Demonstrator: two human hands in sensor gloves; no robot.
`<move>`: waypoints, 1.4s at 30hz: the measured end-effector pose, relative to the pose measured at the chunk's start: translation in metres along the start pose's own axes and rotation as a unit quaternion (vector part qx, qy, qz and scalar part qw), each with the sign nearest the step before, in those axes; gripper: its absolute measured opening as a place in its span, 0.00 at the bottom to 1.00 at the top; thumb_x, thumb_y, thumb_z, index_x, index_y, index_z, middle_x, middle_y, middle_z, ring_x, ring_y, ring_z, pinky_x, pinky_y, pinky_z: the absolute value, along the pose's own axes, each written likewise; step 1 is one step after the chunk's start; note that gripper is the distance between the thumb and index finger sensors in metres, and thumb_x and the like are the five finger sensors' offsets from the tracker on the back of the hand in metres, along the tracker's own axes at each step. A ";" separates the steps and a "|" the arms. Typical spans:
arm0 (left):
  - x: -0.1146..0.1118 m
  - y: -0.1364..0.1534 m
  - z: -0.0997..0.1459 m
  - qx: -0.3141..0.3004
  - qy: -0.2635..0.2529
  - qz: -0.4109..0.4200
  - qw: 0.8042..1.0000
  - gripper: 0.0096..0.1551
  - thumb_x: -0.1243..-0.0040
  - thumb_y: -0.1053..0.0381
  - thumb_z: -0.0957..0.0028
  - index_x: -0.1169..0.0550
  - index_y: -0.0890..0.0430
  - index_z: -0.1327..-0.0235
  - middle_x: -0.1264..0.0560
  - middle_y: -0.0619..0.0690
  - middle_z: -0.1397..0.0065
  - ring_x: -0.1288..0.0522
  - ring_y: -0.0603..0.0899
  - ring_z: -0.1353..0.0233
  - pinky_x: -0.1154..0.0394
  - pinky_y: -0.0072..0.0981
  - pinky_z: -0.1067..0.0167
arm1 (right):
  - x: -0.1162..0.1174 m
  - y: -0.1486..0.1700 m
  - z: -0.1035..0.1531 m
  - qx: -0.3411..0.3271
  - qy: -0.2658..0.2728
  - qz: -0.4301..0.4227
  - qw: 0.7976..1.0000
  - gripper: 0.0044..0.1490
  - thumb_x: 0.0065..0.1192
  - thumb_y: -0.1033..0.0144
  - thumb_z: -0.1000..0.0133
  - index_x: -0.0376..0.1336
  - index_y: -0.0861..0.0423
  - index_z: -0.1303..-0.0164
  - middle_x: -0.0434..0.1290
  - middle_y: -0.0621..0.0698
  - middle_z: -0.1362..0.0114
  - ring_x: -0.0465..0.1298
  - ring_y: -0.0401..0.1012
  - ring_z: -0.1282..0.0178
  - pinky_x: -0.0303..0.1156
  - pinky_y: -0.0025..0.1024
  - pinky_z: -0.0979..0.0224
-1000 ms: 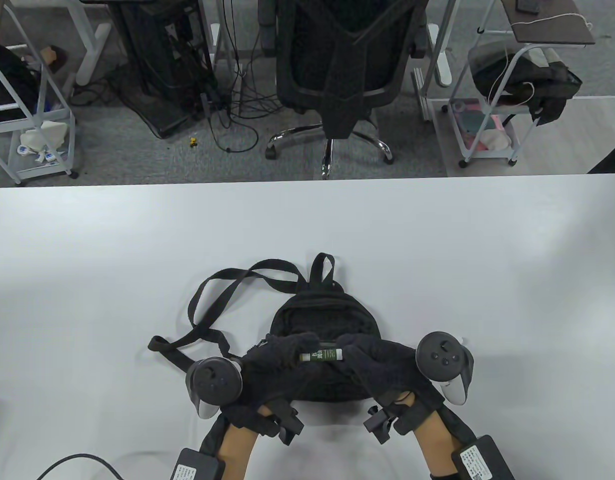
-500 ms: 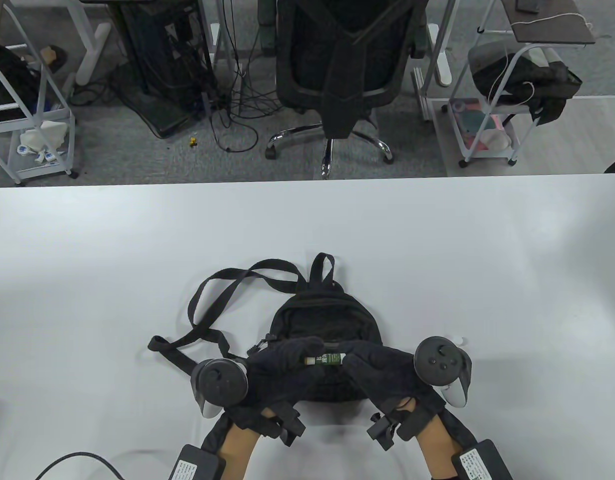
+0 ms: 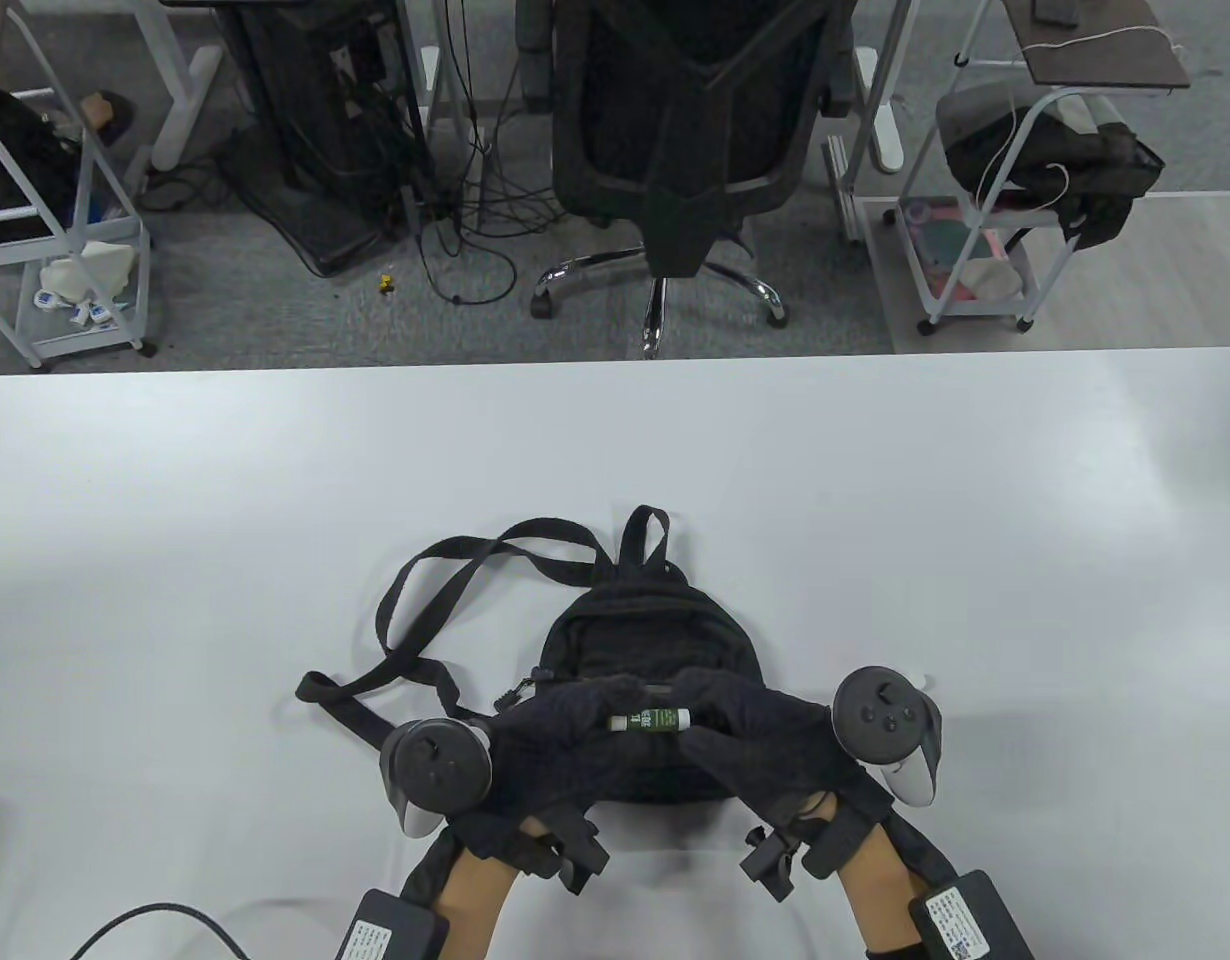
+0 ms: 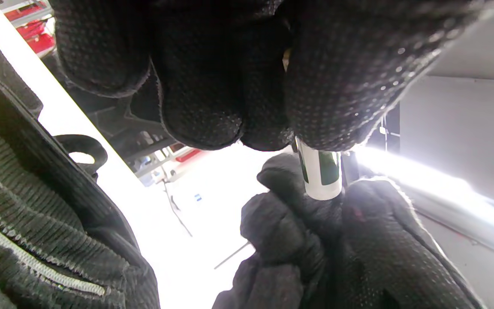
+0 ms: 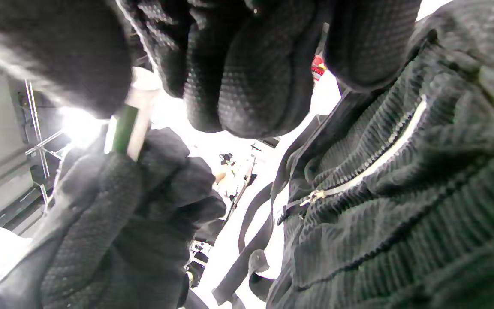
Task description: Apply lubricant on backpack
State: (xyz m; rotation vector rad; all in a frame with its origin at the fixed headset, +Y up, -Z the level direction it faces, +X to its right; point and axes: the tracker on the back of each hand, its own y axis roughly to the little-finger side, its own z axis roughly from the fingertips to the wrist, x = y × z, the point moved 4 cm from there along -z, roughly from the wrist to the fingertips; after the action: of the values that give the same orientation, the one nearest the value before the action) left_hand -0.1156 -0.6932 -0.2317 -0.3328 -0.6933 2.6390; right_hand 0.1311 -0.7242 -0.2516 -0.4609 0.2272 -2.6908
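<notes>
Your small black backpack [image 3: 647, 640] lies flat on the white table [image 3: 175, 520] near you, pocket zipper closed, and over it your left hand [image 3: 560, 735] and right hand [image 3: 760, 735] each pinch one end of the green-and-white lubricant stick [image 3: 653, 718], held level between them.
</notes>
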 end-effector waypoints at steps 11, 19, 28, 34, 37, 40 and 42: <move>-0.003 -0.001 0.000 -0.002 0.020 -0.017 1.000 0.29 0.19 0.48 0.58 0.16 0.54 0.44 0.14 0.50 0.45 0.12 0.61 0.48 0.19 0.61 0.45 | -0.003 -0.004 0.001 -0.007 0.005 0.036 0.999 0.35 0.76 0.45 0.49 0.68 0.44 0.32 0.80 0.45 0.39 0.87 0.39 0.52 0.78 0.52 0.37; -0.005 -0.004 0.002 -0.009 0.020 -0.030 0.999 0.29 0.19 0.48 0.58 0.16 0.54 0.44 0.13 0.50 0.45 0.11 0.60 0.48 0.18 0.60 0.45 | 0.004 -0.001 -0.001 0.002 -0.008 0.030 1.000 0.31 0.66 0.40 0.46 0.72 0.45 0.38 0.82 0.46 0.44 0.88 0.40 0.57 0.78 0.51 0.38; 0.001 -0.009 0.003 -0.019 0.012 -0.030 0.999 0.30 0.20 0.48 0.58 0.16 0.57 0.44 0.14 0.52 0.47 0.12 0.61 0.51 0.19 0.63 0.44 | 0.014 0.002 -0.001 -0.003 -0.027 -0.013 1.000 0.33 0.57 0.37 0.44 0.72 0.46 0.37 0.82 0.48 0.42 0.87 0.43 0.55 0.76 0.52 0.37; 0.006 -0.008 0.006 -0.020 0.002 -0.030 0.999 0.30 0.20 0.48 0.58 0.16 0.58 0.43 0.13 0.52 0.47 0.12 0.61 0.51 0.19 0.62 0.44 | 0.015 -0.011 0.001 -0.027 -0.009 0.036 0.999 0.35 0.71 0.48 0.46 0.64 0.43 0.29 0.77 0.46 0.35 0.86 0.40 0.48 0.76 0.51 0.34; 0.008 -0.007 0.006 -0.019 -0.003 -0.030 0.999 0.30 0.20 0.49 0.58 0.16 0.58 0.43 0.14 0.52 0.47 0.12 0.61 0.51 0.19 0.63 0.44 | 0.017 -0.005 0.002 -0.015 -0.011 0.018 1.000 0.42 0.63 0.34 0.46 0.63 0.48 0.27 0.77 0.49 0.35 0.86 0.43 0.49 0.75 0.51 0.35; 0.008 -0.007 0.006 -0.018 -0.002 -0.030 0.999 0.30 0.20 0.48 0.58 0.16 0.57 0.44 0.14 0.52 0.47 0.12 0.61 0.51 0.19 0.63 0.44 | 0.022 -0.005 0.003 -0.012 -0.012 0.028 0.999 0.38 0.52 0.33 0.44 0.68 0.47 0.32 0.79 0.49 0.39 0.86 0.43 0.53 0.76 0.51 0.37; 0.007 -0.007 0.006 -0.019 0.001 -0.023 1.000 0.30 0.20 0.48 0.58 0.16 0.57 0.44 0.13 0.52 0.47 0.12 0.61 0.51 0.19 0.63 0.44 | 0.023 -0.008 0.005 -0.011 0.006 0.031 0.999 0.34 0.51 0.37 0.43 0.69 0.45 0.34 0.80 0.48 0.40 0.86 0.42 0.54 0.76 0.50 0.37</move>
State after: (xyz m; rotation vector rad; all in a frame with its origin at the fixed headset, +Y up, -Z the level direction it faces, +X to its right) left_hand -0.1215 -0.6872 -0.2243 -0.3265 -0.7419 2.5850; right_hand 0.1098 -0.7271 -0.2390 -0.4385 0.2700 -2.6342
